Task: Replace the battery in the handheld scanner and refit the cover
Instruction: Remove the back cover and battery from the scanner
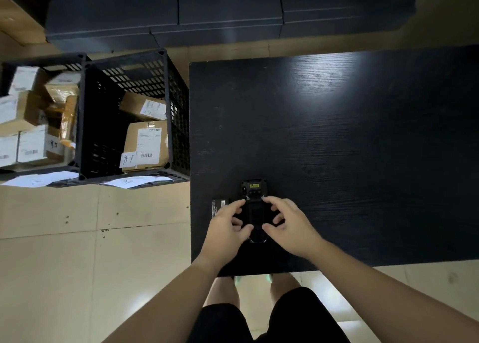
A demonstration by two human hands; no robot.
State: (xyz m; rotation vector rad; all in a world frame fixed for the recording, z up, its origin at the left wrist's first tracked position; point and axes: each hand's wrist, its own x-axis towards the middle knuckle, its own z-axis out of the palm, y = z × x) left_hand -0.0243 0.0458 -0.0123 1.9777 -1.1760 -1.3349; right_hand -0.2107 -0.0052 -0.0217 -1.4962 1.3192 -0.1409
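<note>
A black handheld scanner (254, 194) lies face down near the front left of the black table (350, 148), its yellow label at the far end. My left hand (228, 226) rests on its left side, with the index fingertip at a small metal latch. My right hand (287, 223) mirrors it on the right side, index fingertip at the other latch, thumb on the lower back. The cover on the scanner's back shows between my hands. A flat black battery (219, 207) with white print lies on the table just left of the scanner, partly under my left hand.
Two black plastic crates (178, 124) with cardboard parcels stand on the tiled floor left of the table. Paper sheets (134, 182) lie in front of them. Dark cabinets (228, 13) line the far wall. My legs show below the table's near edge.
</note>
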